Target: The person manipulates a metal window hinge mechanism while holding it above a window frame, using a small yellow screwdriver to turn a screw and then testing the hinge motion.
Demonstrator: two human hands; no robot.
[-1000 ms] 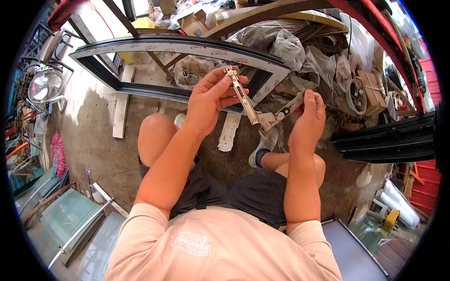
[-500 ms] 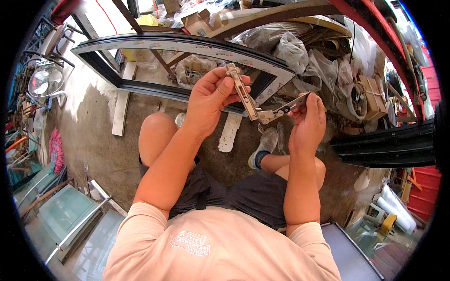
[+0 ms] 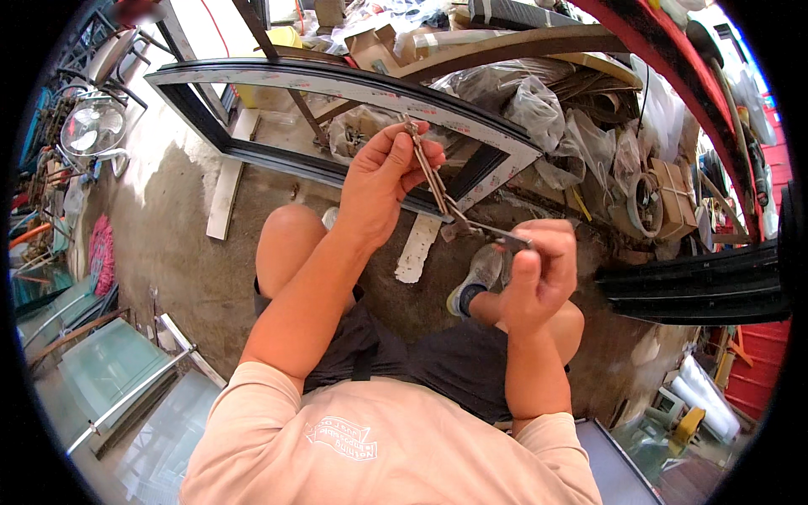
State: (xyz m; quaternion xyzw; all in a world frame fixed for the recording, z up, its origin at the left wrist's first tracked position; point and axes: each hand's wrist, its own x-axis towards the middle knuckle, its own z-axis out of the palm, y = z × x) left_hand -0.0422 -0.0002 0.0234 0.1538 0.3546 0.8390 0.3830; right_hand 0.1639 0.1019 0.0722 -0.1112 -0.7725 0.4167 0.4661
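Between my hands is a metal window hinge (image 3: 431,175), a friction stay with slotted bars and a folding arm, seen nearly edge-on. My left hand (image 3: 379,181) pinches its upper bar between thumb and fingers. At the lower right, the fingers of my right hand (image 3: 543,273) close around the end of the dark flat arm. The joint between the two parts hangs free, bent at an angle. Beyond the hinge lies a black window frame (image 3: 295,82) with printed protective film, propped on white strips.
White support strips (image 3: 225,198) lie on the concrete floor. Plastic-wrapped material (image 3: 539,114) and cardboard boxes (image 3: 673,198) crowd the far side. Black profiles (image 3: 694,282) jut in from the right. Glass panes (image 3: 114,379) lean at lower left, near a fan (image 3: 93,128).
My right hand has come down and slightly left, turning the hinge arm lower. The hinge has rotated from its flat face to nearly edge-on. My left hand still grips the bar.
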